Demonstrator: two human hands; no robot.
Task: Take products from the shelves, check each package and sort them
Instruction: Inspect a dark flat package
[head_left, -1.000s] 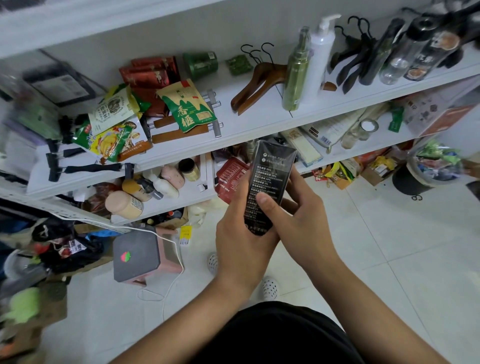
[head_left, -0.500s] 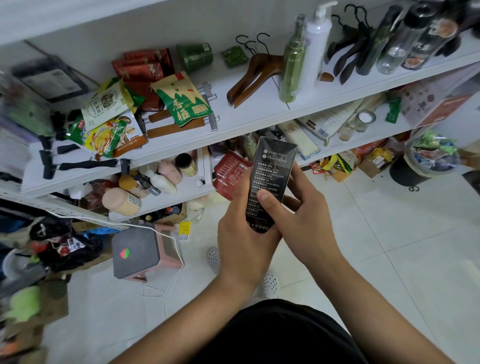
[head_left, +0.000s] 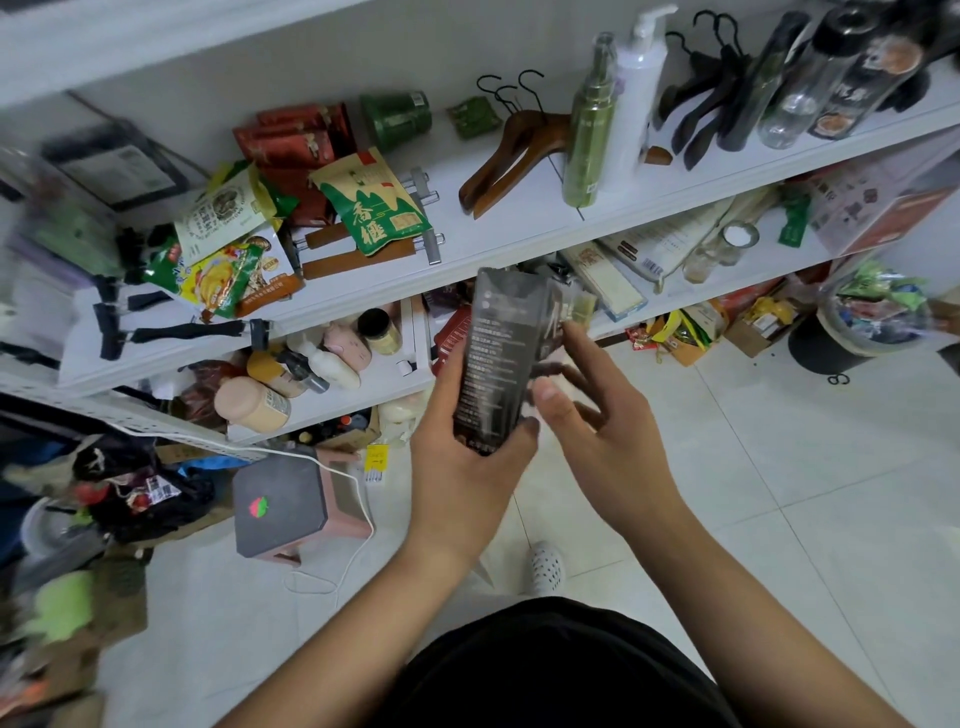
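The left hand (head_left: 467, 467) is gripping a black box (head_left: 498, 358) by its lower end before the shelves (head_left: 519, 228); the right hand (head_left: 608, 431) is hanging just beside it, fingers spread loose.

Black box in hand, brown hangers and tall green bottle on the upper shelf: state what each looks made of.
Black box, gripped by the left hand: likely card, glossy, perhaps film-wrapped; flat faces, straight edges, pale sheen. Brown hangers: varnished wood by their warm brown shine, with dark wire hooks. Green bottle: metallic-green gloss with bright highlights; plastic or glass, cannot tell.
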